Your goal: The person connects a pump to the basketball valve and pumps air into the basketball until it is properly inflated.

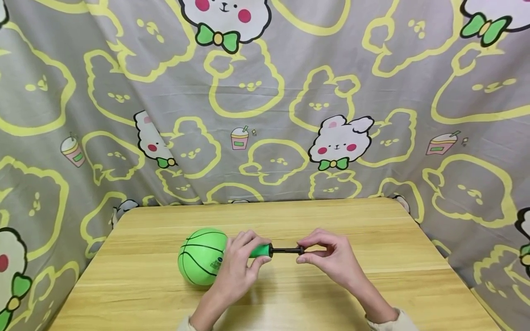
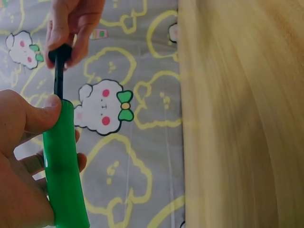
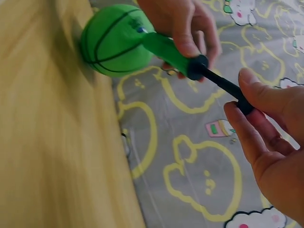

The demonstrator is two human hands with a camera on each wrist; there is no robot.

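A small hand pump with a green barrel (image 2: 66, 166) and a black rod (image 1: 285, 250) is held level above the table in the head view. My left hand (image 1: 238, 264) grips the green barrel, thumb and fingers round it. At the rod's outer end, my right hand (image 1: 331, 257) pinches the black knob (image 3: 244, 106) between thumb and fingertips, with part of the rod drawn out. Just left of the left hand sits a green ball (image 1: 200, 257) with black basketball lines. The pump's far end points at the ball; whether they join is hidden behind the left hand.
Under the hands lies a light wood-grain table (image 1: 136, 276). Behind it and along both sides hangs a grey curtain (image 1: 265, 101) printed with yellow outlines and white cartoon animals.
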